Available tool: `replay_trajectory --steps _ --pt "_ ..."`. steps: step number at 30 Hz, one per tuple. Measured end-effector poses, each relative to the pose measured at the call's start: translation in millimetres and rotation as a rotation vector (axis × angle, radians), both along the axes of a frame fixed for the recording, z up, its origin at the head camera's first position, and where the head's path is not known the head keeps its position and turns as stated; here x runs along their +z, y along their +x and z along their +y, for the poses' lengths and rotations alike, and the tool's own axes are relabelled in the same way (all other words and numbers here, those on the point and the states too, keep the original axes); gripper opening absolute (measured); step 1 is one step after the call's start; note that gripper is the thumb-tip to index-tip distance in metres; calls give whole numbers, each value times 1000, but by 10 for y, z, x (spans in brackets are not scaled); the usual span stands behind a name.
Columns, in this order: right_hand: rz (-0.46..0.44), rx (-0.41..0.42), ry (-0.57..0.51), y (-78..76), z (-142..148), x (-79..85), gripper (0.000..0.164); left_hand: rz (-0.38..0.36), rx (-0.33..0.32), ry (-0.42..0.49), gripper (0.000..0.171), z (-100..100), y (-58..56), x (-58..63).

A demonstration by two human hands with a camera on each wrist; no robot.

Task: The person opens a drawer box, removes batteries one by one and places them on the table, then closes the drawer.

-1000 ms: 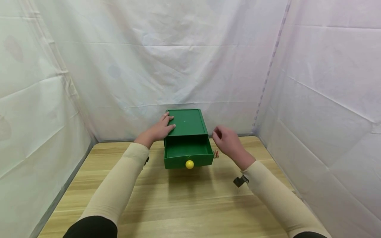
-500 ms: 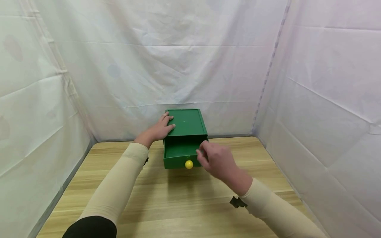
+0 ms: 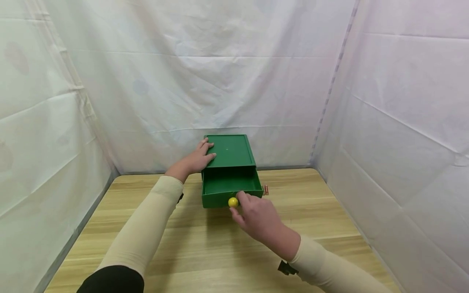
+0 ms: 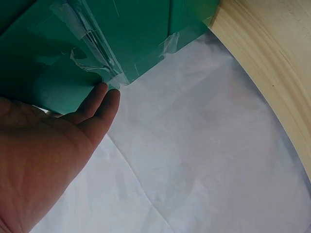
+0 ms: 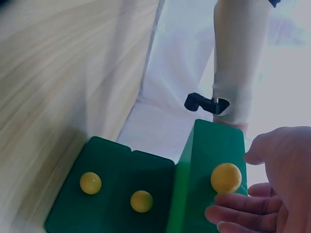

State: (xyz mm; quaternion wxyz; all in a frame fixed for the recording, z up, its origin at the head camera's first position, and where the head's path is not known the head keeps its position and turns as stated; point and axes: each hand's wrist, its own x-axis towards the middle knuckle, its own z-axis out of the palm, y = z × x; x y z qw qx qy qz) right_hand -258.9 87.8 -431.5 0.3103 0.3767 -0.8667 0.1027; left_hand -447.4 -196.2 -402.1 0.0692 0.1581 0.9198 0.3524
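Right hand [image 3: 261, 217] has reached the knob [image 3: 233, 202], putting the drawer [image 3: 216, 200] within my reach; fingers parted, contact unclear. Left hand [image 3: 195, 160] lies spread on the cabinet [image 3: 231, 149], by the far edge of the bench [image 3: 205, 256].

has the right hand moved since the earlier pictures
Yes, the right hand has moved left and toward the camera, from right of the green drawer to its yellow knob.
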Motion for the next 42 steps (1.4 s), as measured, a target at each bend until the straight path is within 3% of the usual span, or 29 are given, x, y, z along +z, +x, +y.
replay_trajectory --steps 5,12,20,34,42 --pt "5 -45 1 21 -33 -41 35 3 -1 -7 67 11 -11 -6" --pt "34 -72 10 15 -72 -72 35 32 8 -24 66 65 123 54" --pt "44 -65 14 -19 -121 -125 33 46 -5 7 66 57 170 78" --pt "-19 -62 -1 -25 -146 -99 29 54 -5 10 64 67 172 81" --pt "-8 -52 -16 -129 -174 -86 29 55 -4 -7 65 67 171 84"
